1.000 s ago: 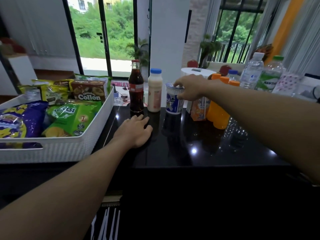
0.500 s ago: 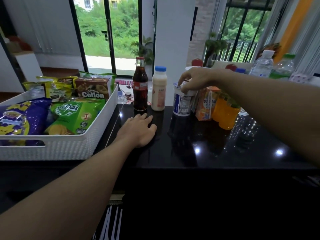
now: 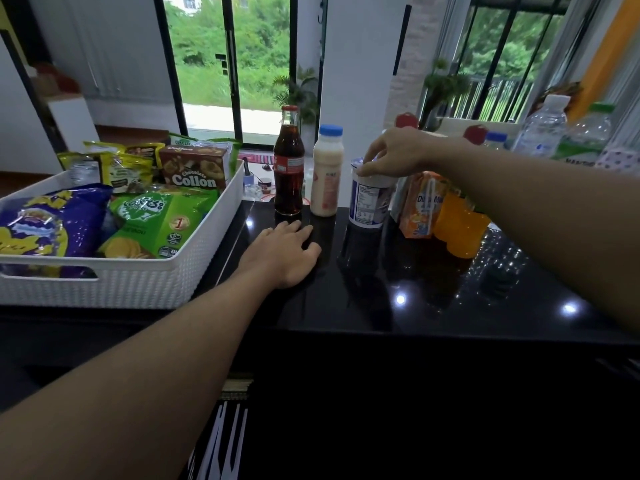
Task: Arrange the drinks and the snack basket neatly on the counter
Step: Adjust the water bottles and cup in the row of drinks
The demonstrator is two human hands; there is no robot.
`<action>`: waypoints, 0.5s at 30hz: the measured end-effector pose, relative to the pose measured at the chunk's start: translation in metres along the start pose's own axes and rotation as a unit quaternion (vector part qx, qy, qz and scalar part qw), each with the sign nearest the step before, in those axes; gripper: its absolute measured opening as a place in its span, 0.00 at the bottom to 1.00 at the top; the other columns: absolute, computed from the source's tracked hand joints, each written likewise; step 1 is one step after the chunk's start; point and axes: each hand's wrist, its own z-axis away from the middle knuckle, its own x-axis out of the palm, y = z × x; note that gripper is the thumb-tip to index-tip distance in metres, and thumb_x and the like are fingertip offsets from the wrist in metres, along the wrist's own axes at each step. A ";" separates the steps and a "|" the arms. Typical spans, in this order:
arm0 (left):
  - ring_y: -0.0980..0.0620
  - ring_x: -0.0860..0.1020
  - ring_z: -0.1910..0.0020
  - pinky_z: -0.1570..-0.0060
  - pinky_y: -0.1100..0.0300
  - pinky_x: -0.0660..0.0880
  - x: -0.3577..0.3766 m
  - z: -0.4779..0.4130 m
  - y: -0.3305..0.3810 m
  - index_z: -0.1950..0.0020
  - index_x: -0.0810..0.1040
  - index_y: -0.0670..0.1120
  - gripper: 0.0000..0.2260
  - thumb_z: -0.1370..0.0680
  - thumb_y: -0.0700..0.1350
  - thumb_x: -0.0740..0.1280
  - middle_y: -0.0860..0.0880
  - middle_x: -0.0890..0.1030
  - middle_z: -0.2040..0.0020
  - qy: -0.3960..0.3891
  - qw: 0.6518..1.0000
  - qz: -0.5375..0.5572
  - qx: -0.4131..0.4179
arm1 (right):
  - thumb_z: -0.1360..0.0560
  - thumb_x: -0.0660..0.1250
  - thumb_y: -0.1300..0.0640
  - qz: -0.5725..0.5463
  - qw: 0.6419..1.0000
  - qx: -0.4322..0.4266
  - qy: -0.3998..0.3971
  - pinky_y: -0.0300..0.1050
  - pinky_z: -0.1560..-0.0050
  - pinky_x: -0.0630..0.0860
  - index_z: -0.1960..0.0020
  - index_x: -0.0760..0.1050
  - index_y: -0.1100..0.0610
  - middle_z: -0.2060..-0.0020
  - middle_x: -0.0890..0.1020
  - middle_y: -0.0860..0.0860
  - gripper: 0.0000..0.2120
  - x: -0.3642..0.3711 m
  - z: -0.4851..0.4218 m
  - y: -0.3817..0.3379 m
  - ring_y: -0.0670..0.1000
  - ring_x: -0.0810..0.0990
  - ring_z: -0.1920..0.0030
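Right hand (image 3: pixel 394 154): reaches in from the right, fingers curled downward, fingertips gripping the top rim of the cup (image 3: pixel 367 202).

Cup: white with blue print, upright on the black worktop (image 3: pixel 433 299), directly under the right hand.

Left hand (image 3: pixel 282 252): palm down on the worktop, fingers straight, holding nothing. It lies left of the cup and nearer the camera, just in front of the cola bottle (image 3: pixel 289 168).

Cola bottle: glass, red cap, upright at the far edge. Milk bottle (image 3: pixel 326 174), white with blue cap, stands just beside it on the right, between it and the cup.

Juice carton (image 3: pixel 419 206): orange, just right of the cup; whether they touch cannot be told.

Orange bottle (image 3: pixel 459 230): beside the carton, top hidden by the right forearm.

Water bottles (image 3: pixel 542 128): clear, far right, beyond the forearm.

Snack basket (image 3: pixel 138 282): white, at the left, well apart from the cup. It holds a Collon box (image 3: pixel 194 169), a green bag (image 3: pixel 152 220) and a purple bag (image 3: pixel 52 223).
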 end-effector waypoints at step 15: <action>0.50 0.52 0.20 0.24 0.52 0.49 0.003 -0.005 -0.004 0.19 0.56 0.53 0.28 0.18 0.59 0.48 0.50 0.55 0.19 0.001 1.000 -0.004 0.006 | 0.21 0.67 0.47 0.030 0.998 -0.048 0.016 0.48 0.45 0.76 0.30 0.74 0.53 0.38 0.81 0.54 0.22 0.007 0.004 -0.014 0.55 0.79 0.41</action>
